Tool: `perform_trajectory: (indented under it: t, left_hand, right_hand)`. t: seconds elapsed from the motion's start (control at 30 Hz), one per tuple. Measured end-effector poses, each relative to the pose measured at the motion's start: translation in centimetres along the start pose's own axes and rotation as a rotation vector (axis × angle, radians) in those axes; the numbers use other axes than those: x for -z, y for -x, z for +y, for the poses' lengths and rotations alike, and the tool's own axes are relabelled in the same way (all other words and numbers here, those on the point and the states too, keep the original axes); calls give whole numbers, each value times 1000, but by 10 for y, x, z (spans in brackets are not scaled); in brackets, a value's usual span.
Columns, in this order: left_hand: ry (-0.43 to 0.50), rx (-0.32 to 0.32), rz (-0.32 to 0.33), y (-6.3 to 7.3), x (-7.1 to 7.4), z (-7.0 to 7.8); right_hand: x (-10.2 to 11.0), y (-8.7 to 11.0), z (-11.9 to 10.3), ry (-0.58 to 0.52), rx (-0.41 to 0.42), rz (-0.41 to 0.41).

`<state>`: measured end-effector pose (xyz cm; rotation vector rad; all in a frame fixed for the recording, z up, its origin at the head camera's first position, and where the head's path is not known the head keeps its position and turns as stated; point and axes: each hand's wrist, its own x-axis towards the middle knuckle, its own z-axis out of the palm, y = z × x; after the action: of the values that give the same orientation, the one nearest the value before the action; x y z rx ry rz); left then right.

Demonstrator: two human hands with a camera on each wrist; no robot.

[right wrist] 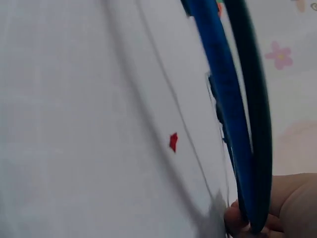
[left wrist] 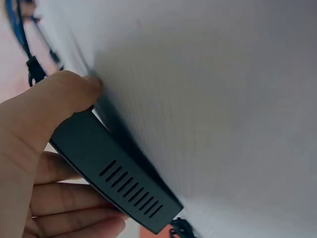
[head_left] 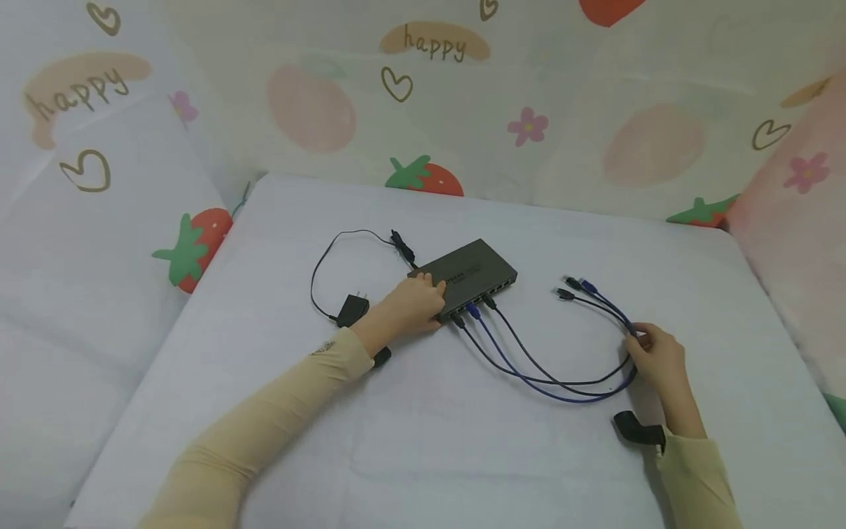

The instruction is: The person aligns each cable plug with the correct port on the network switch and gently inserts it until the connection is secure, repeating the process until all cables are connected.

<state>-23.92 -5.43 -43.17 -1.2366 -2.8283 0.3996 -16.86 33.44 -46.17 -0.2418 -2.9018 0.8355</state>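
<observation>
A dark grey network switch (head_left: 477, 270) stands mid-table, its port side facing front right. My left hand (head_left: 411, 303) grips its left end, fingers on top and thumb at the front corner. Up close in the left wrist view, the vented end of the switch (left wrist: 124, 173) lies between thumb and fingers. Two black cables and one blue cable (head_left: 505, 358) are plugged into the ports and loop to the right. There my right hand (head_left: 661, 360) pinches them as a bundle, with their free plugs (head_left: 587, 285) pointing back left. The right wrist view shows the cables (right wrist: 225, 89) very near.
A thin power cord (head_left: 313, 273) curves from the back of the switch to a black power adapter (head_left: 352, 310) left of it. Fabric printed with strawberries (head_left: 426, 176) hangs behind the white table (head_left: 410, 470). Black wrist mounts (head_left: 637, 430) sit at both sleeves.
</observation>
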Motion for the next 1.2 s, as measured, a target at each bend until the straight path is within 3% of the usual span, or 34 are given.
perform_trajectory:
  t: [0.17, 0.37, 0.5, 0.9, 1.1, 1.2]
  left_hand:
    - [-108, -121, -127, -9, 3, 4]
    - [-286, -150, -73, -8, 3, 17]
    - [-390, -156, -86, -6, 5, 23]
    - [-305, -142, -206, -8, 11, 25]
    - [-279, -140, -194, -9, 10, 23]
    - [-265, -135, -145, -6, 5, 21]
  right_hand:
    - [-4, 0, 3, -28, 1, 52]
    - [-7, -2, 6, -38, -2, 89]
    - [-9, -2, 8, -38, -2, 109]
    - [-8, -2, 9, -47, 11, 97]
    - [-4, -2, 9, -45, 39, 66]
    - [-3, -3, 9, -35, 63, 26]
